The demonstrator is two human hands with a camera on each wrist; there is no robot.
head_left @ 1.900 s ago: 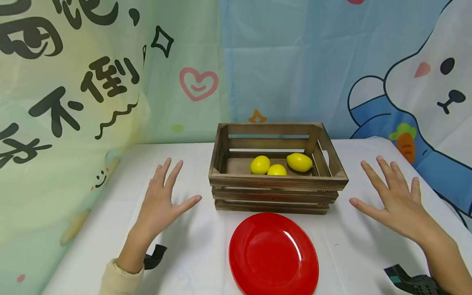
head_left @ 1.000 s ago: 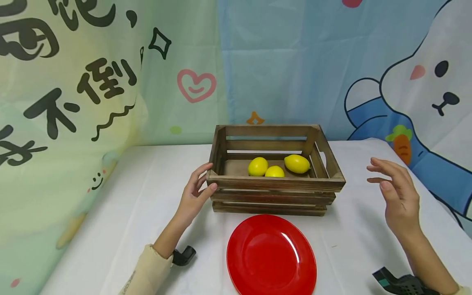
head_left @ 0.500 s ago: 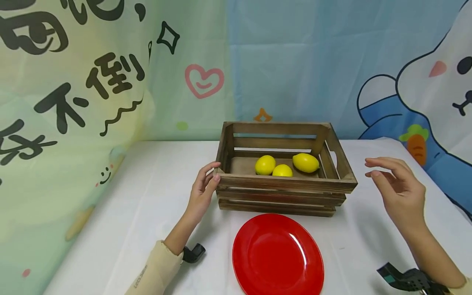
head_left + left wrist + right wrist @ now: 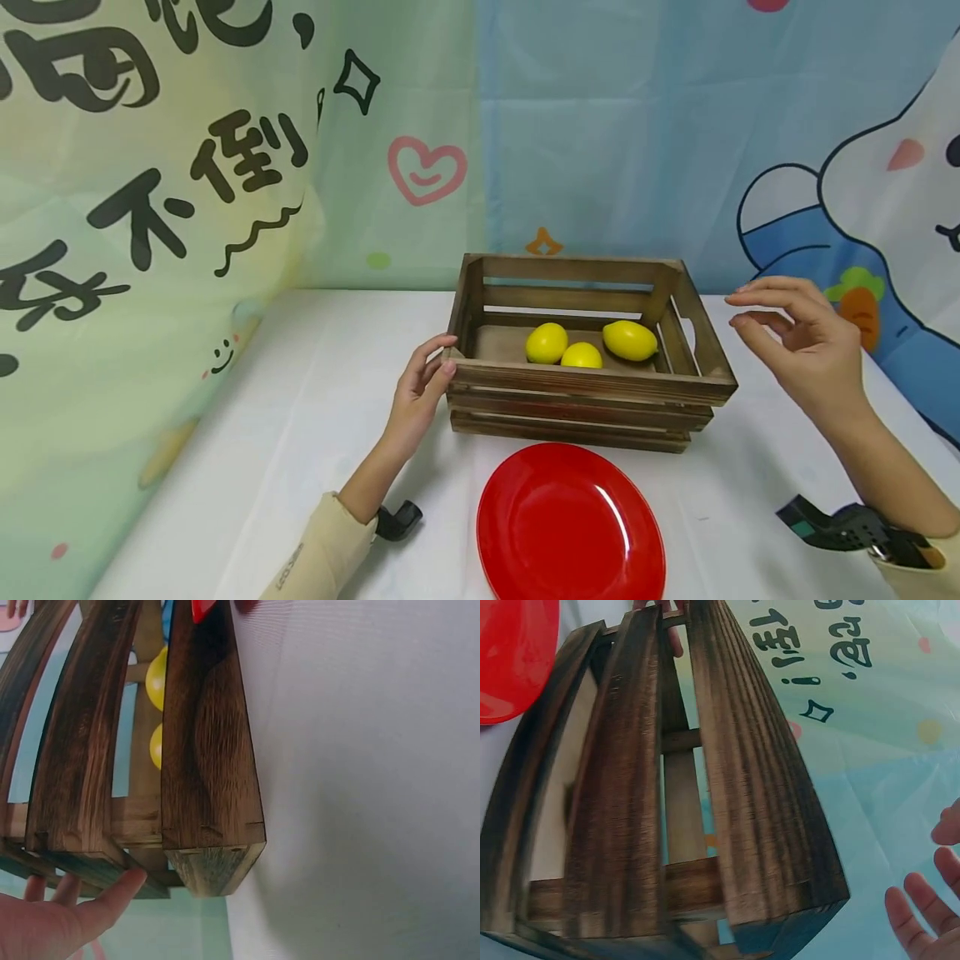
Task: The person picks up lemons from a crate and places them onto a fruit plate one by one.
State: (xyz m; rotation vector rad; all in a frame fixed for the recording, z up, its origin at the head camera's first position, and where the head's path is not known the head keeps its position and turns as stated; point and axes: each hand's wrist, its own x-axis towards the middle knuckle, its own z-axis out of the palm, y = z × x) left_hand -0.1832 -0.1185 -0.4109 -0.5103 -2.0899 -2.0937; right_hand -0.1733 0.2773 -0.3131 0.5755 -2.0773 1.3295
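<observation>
Wooden crate (image 4: 588, 387) sits mid-counter (image 4: 300, 433), 12 o'clock of red plate (image 4: 570, 525), three lemons (image 4: 581, 343) inside. Your left hand (image 4: 420, 392) grips its left front corner; right hand (image 4: 806, 350) hovers loose, empty, at 3 o'clock. Crate likely rigid, rough, moderately heavy: take both end walls, keep level.

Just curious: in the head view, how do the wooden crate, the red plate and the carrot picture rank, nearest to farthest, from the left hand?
1. Wooden crate: touching the left hand.
2. Red plate: front, lower right.
3. Carrot picture: far right backdrop.
</observation>
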